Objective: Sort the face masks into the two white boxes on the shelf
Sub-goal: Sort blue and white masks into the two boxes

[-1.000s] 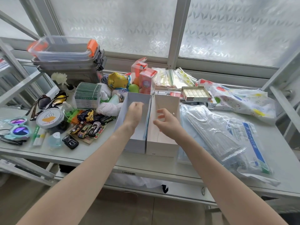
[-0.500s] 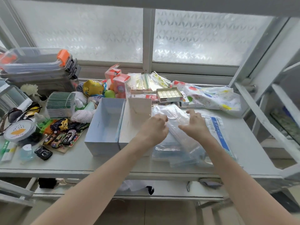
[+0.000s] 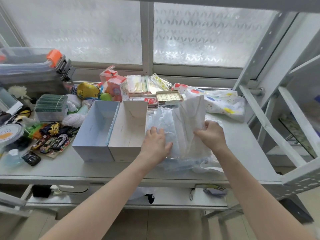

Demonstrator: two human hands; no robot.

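Observation:
Two open white boxes stand side by side on the shelf, the left box and the right box. To their right lies a pile of face masks in clear plastic bags. My right hand pinches a white mask pack and tilts it up off the pile. My left hand presses flat on the bagged masks beside the right box, fingers spread.
Toy cars, a round tub, a stack of green cards and stacked plastic bins crowd the left. Red cartons, zip bags and a patterned bag sit behind. A metal shelf post rises at right.
Both hands left the boxes and moved right onto the mask pile. The right hand has since taken hold of a white mask pack and raised it.

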